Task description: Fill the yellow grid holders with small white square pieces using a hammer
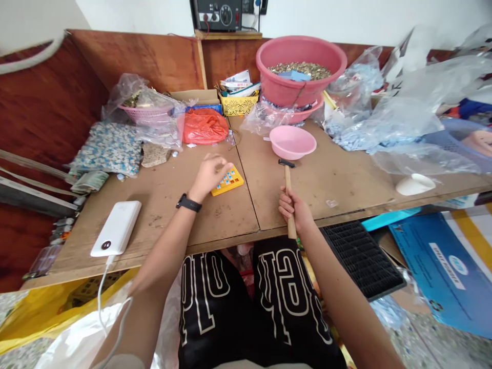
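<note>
My left fingers (217,171) are curling together just above the edge of a yellow keypad (229,181), and I cannot tell whether they are touching it. The keypad is lying flat on the desk (161,215), its small coloured buttons facing up. A black watch (188,203) is circling my left wrist. To the right, my right fingers (286,204) are clamped around the wooden handle of a hammer (288,182), whose dark metal head is standing up just below a pink plastic bowl (292,142).

The plywood desk is showing a seam between its two boards. A white power bank (115,228) with a cable is lying at the left, beyond it a heap of blue-and-white packets (107,148). An orange plastic bag (203,127) is sitting behind the keypad, and a large pink basin (300,66) of small pieces is standing farther right. Clear plastic bags (403,118) are spilling across the right side, below plywood walls and an electrical panel (217,15).
</note>
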Demonstrator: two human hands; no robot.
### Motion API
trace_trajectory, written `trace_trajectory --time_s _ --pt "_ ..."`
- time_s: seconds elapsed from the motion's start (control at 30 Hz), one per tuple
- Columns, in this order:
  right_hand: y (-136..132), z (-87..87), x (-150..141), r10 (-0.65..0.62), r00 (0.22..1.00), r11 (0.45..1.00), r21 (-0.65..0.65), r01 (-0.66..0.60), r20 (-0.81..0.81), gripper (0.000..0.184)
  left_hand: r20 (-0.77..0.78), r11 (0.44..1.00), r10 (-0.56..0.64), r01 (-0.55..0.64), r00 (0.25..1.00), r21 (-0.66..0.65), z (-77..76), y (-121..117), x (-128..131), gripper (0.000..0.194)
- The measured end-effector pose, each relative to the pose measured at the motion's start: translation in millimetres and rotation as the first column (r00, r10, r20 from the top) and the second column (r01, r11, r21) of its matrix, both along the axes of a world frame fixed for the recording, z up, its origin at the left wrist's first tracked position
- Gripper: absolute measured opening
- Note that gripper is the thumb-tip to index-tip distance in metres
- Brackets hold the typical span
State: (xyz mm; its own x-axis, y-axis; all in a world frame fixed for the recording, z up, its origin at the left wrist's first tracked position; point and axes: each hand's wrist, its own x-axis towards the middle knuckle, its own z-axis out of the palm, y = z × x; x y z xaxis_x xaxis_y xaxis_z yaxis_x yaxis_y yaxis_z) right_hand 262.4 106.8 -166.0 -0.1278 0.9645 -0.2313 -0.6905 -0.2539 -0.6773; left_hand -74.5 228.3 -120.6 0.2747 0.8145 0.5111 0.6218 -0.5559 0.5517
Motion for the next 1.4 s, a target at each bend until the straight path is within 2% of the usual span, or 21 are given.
trace_trajectory --time_s 0.1,0.23,0.37,0.5,0.6,0.67,0.73,0.77,0.83,0.9,0.97,1.0,1.07,1.17,1.23,1.33,1.4 --pt "0.4 0.1 -0.7 -0.009 1.000 1.000 0.005 0.009 -0.009 0.020 -0.082 0.972 -0.233 0.233 0.969 -0.009 -5.0 -13.6 29.4 0.034" --pt "0.7 0.0 -0.8 -0.011 1.000 1.000 0.000 0.011 -0.008 0.018 -0.241 0.935 -0.354 0.351 0.904 -0.054 -15.3 -19.1 37.4 0.022" --pt "2.3 1.3 -1.8 -0.023 1.000 1.000 0.000 0.023 0.007 0.019 -0.331 0.924 -0.379 0.374 0.864 -0.081 -19.3 -18.3 30.0 0.015" --pt "1.8 5.7 -6.6 -0.043 0.996 0.999 0.025 0.041 0.079 0.023 -0.304 0.923 -0.382 0.379 0.873 -0.071 -16.3 -16.3 28.6 0.009" --pt "-8.0 8.9 -10.1 -0.024 0.968 0.998 0.054 0.011 0.250 0.034 -0.219 0.909 -0.417 0.406 0.882 -0.093 -13.0 -11.8 27.9 0.017" --pt "-20.5 11.6 -8.9 0.024 0.905 0.995 0.076 -0.061 0.424 0.043 -0.156 0.931 -0.362 0.350 0.919 -0.102 -11.7 -8.4 24.1 0.024" --pt "-34.5 16.3 -3.8 0.063 0.770 0.979 0.109 -0.170 0.635 0.048 -0.144 0.967 -0.246 0.232 0.959 -0.105 -11.6 -6.0 17.8 0.025" --pt "-40.8 19.7 -0.2 0.055 0.661 0.963 0.135 -0.233 0.748 0.047 -0.160 0.981 -0.182 0.167 0.970 -0.100 -12.1 -5.3 14.3 0.024" --pt "-49.5 28.2 6.8 -0.031 0.366 0.909 0.178 -0.376 0.930 0.040 -0.210 0.994 -0.086 0.069 0.974 -0.087 -14.0 -4.7 7.9 0.027" --pt "-52.8 37.1 10.2 -0.138 0.063 0.847 0.151 -0.510 0.988 0.034 -0.246 0.996 -0.047 0.025 0.968 -0.091 -17.0 -4.2 3.5 0.043" --pt "-52.6 44.2 8.0 -0.191 -0.142 0.813 0.076 -0.577 0.971 0.031 -0.263 0.993 -0.045 0.014 0.964 -0.120 -20.6 -2.7 0.7 0.055" --pt "-52.1 46.8 5.2 -0.201 -0.205 0.809 0.045 -0.586 0.958 0.030 -0.268 0.991 -0.047 0.011 0.962 -0.133 -22.3 -1.4 -0.3 0.057" --pt "-51.7 50.5 -2.2 -0.218 -0.274 0.809 0.017 -0.587 0.937 0.030 -0.269 0.990 -0.049 0.010 0.962 -0.144 -25.6 2.0 -2.7 0.060" --pt "-53.8 53.9 -13.3 -0.256 -0.294 0.812 0.040 -0.582 0.921 0.033 -0.250 0.990 -0.057 0.023 0.967 -0.138 -29.8 8.3 -7.6 0.064" --pt "-55.8 55.4 -19.8 -0.267 -0.335 0.829 0.038 -0.557 0.904 0.035 -0.233 0.991 -0.064 0.034 0.970 -0.133 -32.2 12.0 -10.4 0.065" --pt "-56.9 56.2 -29.3 -0.182 -0.511 0.854 -0.122 -0.506 0.840 0.034 -0.217 0.992 -0.063 0.037 0.974 -0.125 -35.2 15.5 -12.2 0.065" --pt "-56.6 55.8 -34.9 -0.113 -0.598 0.840 -0.245 -0.484 0.793 0.032 -0.210 0.992 -0.053 0.027 0.976 -0.123 -36.6 16.3 -11.7 0.064"
